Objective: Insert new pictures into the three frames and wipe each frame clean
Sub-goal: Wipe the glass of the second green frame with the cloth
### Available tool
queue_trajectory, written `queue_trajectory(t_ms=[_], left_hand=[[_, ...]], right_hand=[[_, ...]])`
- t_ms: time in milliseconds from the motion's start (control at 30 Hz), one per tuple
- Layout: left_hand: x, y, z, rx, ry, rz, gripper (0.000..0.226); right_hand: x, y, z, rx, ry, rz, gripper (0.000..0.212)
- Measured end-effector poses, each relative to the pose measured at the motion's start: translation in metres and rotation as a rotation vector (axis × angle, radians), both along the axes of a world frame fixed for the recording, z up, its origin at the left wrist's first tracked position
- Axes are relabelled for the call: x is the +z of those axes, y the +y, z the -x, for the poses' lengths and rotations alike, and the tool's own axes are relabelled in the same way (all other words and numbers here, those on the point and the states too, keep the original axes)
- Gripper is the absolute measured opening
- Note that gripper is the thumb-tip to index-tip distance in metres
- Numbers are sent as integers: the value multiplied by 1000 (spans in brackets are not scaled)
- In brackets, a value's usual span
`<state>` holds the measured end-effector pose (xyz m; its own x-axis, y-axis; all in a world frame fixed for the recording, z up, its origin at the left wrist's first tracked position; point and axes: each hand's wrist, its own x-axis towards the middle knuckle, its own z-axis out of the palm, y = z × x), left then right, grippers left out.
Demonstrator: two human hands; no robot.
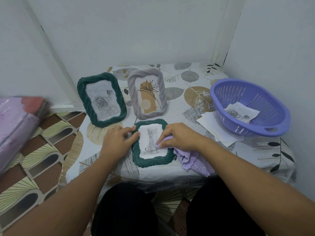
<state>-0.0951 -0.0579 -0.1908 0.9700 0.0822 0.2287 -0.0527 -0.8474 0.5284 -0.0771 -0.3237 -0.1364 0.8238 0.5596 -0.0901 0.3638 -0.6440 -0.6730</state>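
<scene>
Frames: all three appear loaded, so by my read the insertion part is done and wiping is what's left. Small green frame point(152, 143) lies flat on the table point(187, 160) at roughly 6 o'clock of the layout, kitten picture behind its glazing. Left hand point(117, 141) presses down at the frame's 9 o'clock edge, fingers relaxed and fairly straight, thumb touching the rim, steadying rather than gripping. Right hand point(181, 136) has its fingers curled round a bunched lilac cloth point(192, 158), pressing it onto the glazing at the 3 o'clock side; the cloth's tail trails off the frame toward 4 o'clock. Large green frame point(102, 99) stands upright at 10 o'clock with a rose print; grey frame point(147, 95) stands just beside it at 12 o'clock with a botanical line drawing. Cannot tell whether those two are wiped yet. Purple basket point(250, 106) sits at 2 o'clock holding a loose rose print, with loose sheets point(216, 128) tucked partly under its near edge, likely removed or spare inserts. Estimate: final third of the job, wipe of at least this frame pending.
</scene>
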Motion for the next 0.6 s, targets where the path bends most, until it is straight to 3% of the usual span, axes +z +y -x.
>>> queue_trajectory(t_ms=[200, 367, 600], left_hand=[[1, 0, 0, 3, 7, -4, 42], [-1, 0, 0, 3, 0, 11, 42], [2, -2, 1, 10, 4, 8, 41]], right_hand=[[-2, 4, -5, -71, -31, -50, 10], [5, -1, -1, 66, 28, 21, 13], [1, 9, -1, 6, -30, -22, 12]])
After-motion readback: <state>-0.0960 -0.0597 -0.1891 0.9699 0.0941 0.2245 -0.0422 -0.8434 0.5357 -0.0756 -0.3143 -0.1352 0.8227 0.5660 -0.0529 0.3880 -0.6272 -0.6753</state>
